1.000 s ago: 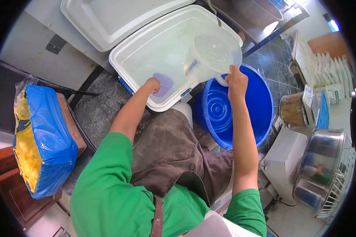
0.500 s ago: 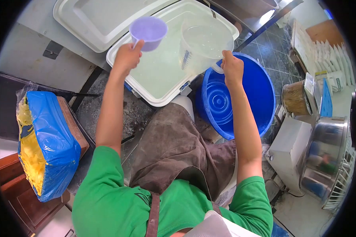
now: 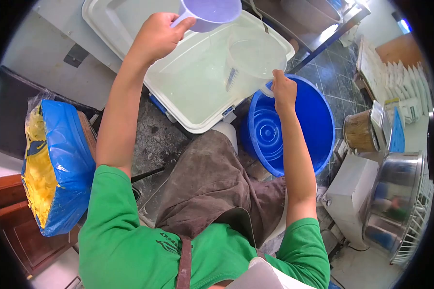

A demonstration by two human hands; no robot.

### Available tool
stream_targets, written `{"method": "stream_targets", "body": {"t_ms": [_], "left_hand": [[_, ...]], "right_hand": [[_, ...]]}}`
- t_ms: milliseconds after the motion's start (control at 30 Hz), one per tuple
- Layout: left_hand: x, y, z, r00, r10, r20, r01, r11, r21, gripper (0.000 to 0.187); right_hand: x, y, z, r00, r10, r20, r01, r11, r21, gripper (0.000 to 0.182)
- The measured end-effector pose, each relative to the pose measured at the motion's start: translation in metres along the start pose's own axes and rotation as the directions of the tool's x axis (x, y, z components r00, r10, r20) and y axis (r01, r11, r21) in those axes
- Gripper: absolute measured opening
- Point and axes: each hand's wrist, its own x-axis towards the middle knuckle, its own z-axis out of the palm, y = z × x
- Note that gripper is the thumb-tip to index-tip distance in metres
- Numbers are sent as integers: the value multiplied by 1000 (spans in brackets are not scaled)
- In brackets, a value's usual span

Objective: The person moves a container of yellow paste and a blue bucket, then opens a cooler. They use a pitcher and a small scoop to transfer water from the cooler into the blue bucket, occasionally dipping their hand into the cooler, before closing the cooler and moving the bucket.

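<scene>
My left hand [image 3: 161,36] is closed round the handle of a purple measuring cup [image 3: 211,13], raised over the far part of a white bin [image 3: 197,126] of pale, cloudy liquid. My right hand [image 3: 284,90] grips the handle of a large clear measuring jug [image 3: 255,60] with blue markings on its side. The jug is over the bin's right side, close to the rim. It appears to hold clear liquid, though its level is hard to make out. Just below my right hand stands a deep blue tub [image 3: 318,125], with nothing seen inside it.
A white lid [image 3: 99,21] lies behind the bin. To my left is a blue plastic-wrapped block [image 3: 70,159] with yellow contents. At right are a steel pot [image 3: 393,197], a white box [image 3: 352,188] and a round wooden-sided container [image 3: 359,132]. A metal table [image 3: 318,36] stands beyond the bin.
My left hand has moved up and to the right with the purple cup, farther over the bin. My right hand and the clear jug have barely moved. The view has shifted slightly.
</scene>
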Motion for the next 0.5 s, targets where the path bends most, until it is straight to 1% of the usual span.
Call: {"method": "stream_targets", "body": {"t_ms": [67,100,167,200,233,300,433,500], "left_hand": [[0,6,3,996,84,9,-84,983,164,41],[-1,7,5,997,83,0,-81,983,163,41],[-3,9,10,982,185,-26,-175,961,215,42],[-5,13,11,988,153,-6,-147,959,244,45],[-5,13,12,988,151,-13,-143,960,242,45],[-6,13,17,975,221,-22,-207,941,268,45],[-9,21,17,981,193,10,-187,936,297,46],[-10,23,17,977,213,18,-209,932,296,47]], "right_hand": [[0,0,0,1000,8,8,-8,1000,7,41],[-1,-1,0,1000,2,15,-3,1000,6,41],[-2,-2,1,1000,1,3,-1,1000,3,41],[-1,-2,1,1000,-3,9,3,1000,0,41],[0,-1,1,1000,10,12,-10,1000,6,41],[-1,-3,1,1000,21,14,-21,1000,11,41],[-1,-2,1,1000,18,9,-18,1000,22,40],[0,-1,1,1000,22,10,-22,999,31,40]]}}
